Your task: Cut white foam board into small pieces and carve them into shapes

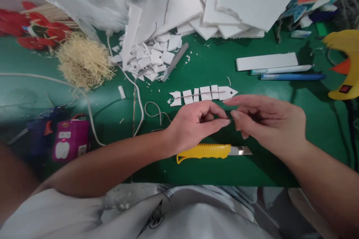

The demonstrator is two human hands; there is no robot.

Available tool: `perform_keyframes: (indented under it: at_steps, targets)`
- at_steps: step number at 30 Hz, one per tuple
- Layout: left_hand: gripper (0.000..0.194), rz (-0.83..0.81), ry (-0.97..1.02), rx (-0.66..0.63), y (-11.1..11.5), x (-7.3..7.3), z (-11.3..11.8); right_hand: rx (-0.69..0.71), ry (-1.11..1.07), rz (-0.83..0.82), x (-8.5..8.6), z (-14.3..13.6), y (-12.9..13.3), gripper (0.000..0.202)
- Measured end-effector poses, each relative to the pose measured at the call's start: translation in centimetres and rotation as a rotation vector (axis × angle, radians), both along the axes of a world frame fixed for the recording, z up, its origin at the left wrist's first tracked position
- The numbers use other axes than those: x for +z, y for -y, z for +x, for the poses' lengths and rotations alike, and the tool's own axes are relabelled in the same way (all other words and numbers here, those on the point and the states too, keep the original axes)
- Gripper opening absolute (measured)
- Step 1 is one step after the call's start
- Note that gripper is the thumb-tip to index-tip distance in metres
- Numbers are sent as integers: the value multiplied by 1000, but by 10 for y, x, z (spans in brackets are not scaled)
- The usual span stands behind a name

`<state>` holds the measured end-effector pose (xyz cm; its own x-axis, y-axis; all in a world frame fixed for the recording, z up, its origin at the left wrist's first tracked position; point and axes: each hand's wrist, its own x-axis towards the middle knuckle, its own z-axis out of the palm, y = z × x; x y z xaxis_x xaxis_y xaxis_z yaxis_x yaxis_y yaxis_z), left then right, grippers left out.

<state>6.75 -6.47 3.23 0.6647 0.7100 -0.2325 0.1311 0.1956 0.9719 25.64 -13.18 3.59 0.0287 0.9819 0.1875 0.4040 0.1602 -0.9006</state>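
My left hand (pixel 193 123) is closed in a pinch, thumb against fingertips. Facing it, my right hand (pixel 269 117) pinches too, and the fingertips of both hands nearly meet. A thin sliver shows between them, too small to name. Just beyond lies a fish-shaped row of white foam pieces (pixel 205 93), with a pointed head at the right and a grey string running along its length. A yellow utility knife (pixel 207 151) rests below my hands, its blade out and pointing right. A loop of cord (pixel 153 109) curls left of the foam fish.
Foam scraps (pixel 153 56) and stacked white foam sheets (pixel 174 3) fill the back. Two pens (pixel 291 77) and a foam strip (pixel 266 61) lie right, near a yellow glue gun (pixel 343 63). Left are straw (pixel 82 61), a purple power socket (pixel 70 140) and a white cable (pixel 89 108).
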Motion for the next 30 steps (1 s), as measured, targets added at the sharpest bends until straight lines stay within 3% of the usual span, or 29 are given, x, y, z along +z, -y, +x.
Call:
perform_keyframes:
  at_steps: [3,8,15,24,30]
  targets:
    - [15,5,-20,31,-2,2,1,19,-6,35,2,3,-3,35]
    - [18,-2,-13,95,-7,2,1,142,100,254,3,9,-10,48]
    - [18,-26,10,96,-6,0,2,144,308,339,4,9,-12,35]
    - [20,-7,9,62,-6,0,2,175,413,330,11,9,-9,30]
    - [17,-8,-2,6,-2,-1,-1,213,300,247,14,9,-6,35]
